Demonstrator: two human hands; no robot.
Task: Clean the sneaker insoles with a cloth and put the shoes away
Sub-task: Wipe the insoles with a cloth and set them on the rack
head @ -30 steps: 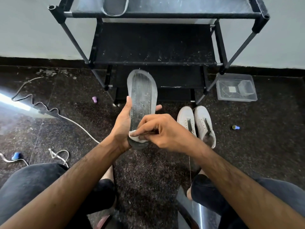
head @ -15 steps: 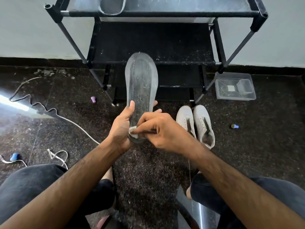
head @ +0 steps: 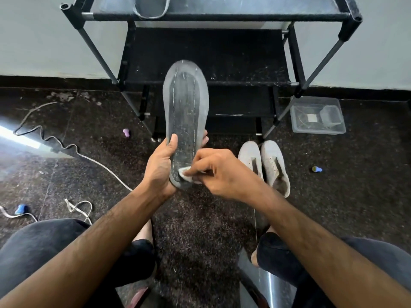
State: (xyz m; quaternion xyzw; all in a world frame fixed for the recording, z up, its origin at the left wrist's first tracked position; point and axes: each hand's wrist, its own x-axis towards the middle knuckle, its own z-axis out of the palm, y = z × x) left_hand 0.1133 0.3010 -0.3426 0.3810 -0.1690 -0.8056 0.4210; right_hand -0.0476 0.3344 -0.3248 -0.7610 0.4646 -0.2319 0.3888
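a seated person holds a grey sneaker insole (head: 185, 112) upright in front of them, above the dark speckled floor (head: 355, 196). the left hand (head: 161, 167) grips the insole near its heel end, thumb along the edge at nine o'clock and fingertips showing past the edge at three o'clock. the right hand (head: 219, 173) pinches a small white cloth (head: 185, 174) and presses it against the insole's heel, at the six o'clock end. the toe end points to twelve o'clock, toward a black shoe rack (head: 222, 63) standing against the wall. a second insole (head: 151, 6) lies on the rack's top shelf at twelve o'clock. two white sneakers (head: 264, 165) sit side by side on the floor at three o'clock of the hands. a clear plastic box (head: 318, 115) rests at two o'clock, and loose cables (head: 66, 145) trail at nine o'clock.

the wiping seems to be in hand at the heel, with dusty streaks visible higher up. to do it well, the left hand likely needs to brace the insole firmly so it does not bend, while the cloth travels in long strokes toward the toe, covering the stitched lines and edges.
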